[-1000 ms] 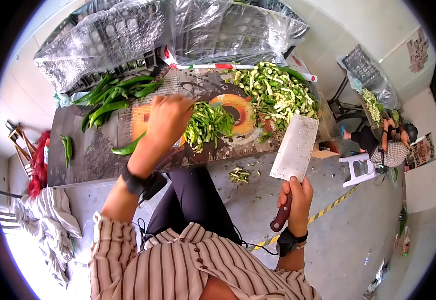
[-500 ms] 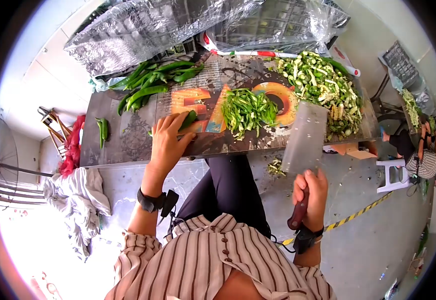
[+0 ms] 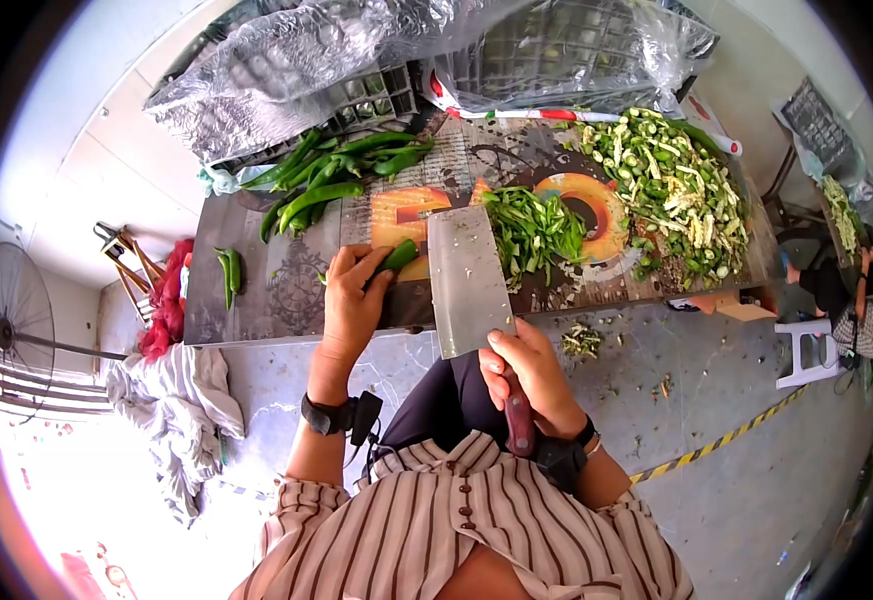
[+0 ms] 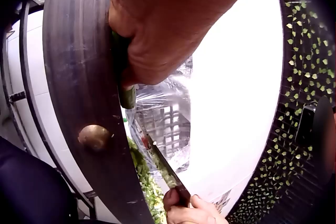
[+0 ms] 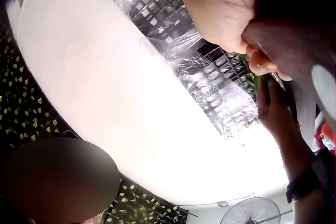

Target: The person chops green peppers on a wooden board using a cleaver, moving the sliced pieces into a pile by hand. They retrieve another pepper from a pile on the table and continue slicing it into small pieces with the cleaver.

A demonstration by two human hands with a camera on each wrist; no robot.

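Note:
My left hand holds a green chili pepper near the table's front edge, fingers over it and its tip poking out to the right. In the left wrist view the pepper's end shows below the fingers. My right hand grips the dark red handle of a cleaver. Its broad blade, flecked with bits, stands to the right of the pepper, apart from it. Sliced green pepper lies in a heap just beyond the blade. In the right wrist view the handle is close up.
Whole green peppers are piled at the back left of the table, with a couple more at the left. A larger heap of chopped pepper covers the right end. Plastic-wrapped crates line the back. Another person works at far right.
My left hand has come down from above the table onto the pepper and holds it there. The cleaver has swung left, from near the large chopped heap to beside that pepper. The head view has shifted.

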